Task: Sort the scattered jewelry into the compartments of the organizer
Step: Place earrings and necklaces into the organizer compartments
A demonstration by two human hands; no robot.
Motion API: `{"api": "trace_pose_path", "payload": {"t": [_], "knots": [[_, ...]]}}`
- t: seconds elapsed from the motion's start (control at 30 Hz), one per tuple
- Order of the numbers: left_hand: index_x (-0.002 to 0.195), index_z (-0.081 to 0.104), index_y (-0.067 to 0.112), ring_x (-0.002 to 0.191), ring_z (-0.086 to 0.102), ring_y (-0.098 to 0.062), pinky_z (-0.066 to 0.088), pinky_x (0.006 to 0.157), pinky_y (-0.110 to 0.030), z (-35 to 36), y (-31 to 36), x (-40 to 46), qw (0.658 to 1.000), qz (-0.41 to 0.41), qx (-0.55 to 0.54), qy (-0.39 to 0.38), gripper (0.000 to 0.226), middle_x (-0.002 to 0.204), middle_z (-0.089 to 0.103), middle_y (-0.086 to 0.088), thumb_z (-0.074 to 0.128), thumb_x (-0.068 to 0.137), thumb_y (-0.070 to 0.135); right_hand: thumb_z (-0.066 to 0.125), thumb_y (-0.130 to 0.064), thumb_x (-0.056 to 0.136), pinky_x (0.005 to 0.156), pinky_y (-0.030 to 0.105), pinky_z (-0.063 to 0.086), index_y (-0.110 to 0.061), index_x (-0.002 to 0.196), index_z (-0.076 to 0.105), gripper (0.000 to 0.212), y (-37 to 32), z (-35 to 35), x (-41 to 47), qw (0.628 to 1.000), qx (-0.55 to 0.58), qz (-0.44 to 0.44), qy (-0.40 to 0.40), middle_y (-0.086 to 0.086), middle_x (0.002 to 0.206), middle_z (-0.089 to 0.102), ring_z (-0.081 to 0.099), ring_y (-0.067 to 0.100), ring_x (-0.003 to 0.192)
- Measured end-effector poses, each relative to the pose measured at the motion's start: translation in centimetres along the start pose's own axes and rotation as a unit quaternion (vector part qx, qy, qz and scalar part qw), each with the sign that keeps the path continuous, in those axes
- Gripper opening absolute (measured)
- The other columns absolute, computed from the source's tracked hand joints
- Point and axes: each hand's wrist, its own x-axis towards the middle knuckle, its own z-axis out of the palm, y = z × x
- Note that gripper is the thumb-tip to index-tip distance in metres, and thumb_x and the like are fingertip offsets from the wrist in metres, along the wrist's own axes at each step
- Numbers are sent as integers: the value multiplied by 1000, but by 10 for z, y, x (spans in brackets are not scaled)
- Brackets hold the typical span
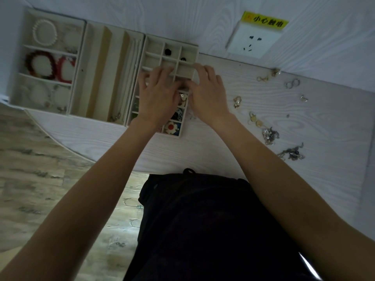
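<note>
Both hands meet over the small-cell tray [189, 50]: left hand [157, 98] and right hand [207, 92] curl fingers inward, contents indeterminate, while the remaining scattered jewelry [269, 135] lies well apart on the right-hand side.

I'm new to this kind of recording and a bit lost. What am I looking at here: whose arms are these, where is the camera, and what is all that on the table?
There is no machine here: a person works with bare hands, and one camera worn on the head looks down at them. The left hand and right hand meet over a small-compartment tray of a beige organizer. Their fingertips are together, but what they hold, if anything, is hidden. Left of it stand a tray with long slots and one holding bracelets: a white bead bracelet and red ones. On the white table, to the right, loose jewelry still waits. A wall socket is behind.
</note>
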Motion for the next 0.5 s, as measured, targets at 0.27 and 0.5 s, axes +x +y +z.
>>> {"api": "trace_pose_path", "payload": {"t": [0.27, 0.5], "knots": [[115, 62, 14, 109, 53, -30, 41, 88, -41, -1, 16, -15, 994, 0, -85, 64, 32, 117, 62, -8, 52, 85, 18, 51, -8, 84, 96, 40, 38, -11, 120, 60, 38, 17, -17, -28, 987, 142, 70, 29, 13, 127, 53, 46, 31, 119], [122, 59, 14, 118, 48, -33, 40, 90, -46, 12, 51, -45, 997, 1, -76, -6, 42, 118, 60, -6, 55, 82, 25, 61, -32, 86, 80, 29, 36, -15, 114, 59, 33, 90, -21, -74, 949, 163, 269, -3, 7, 104, 60, 51, 25, 101]]}}
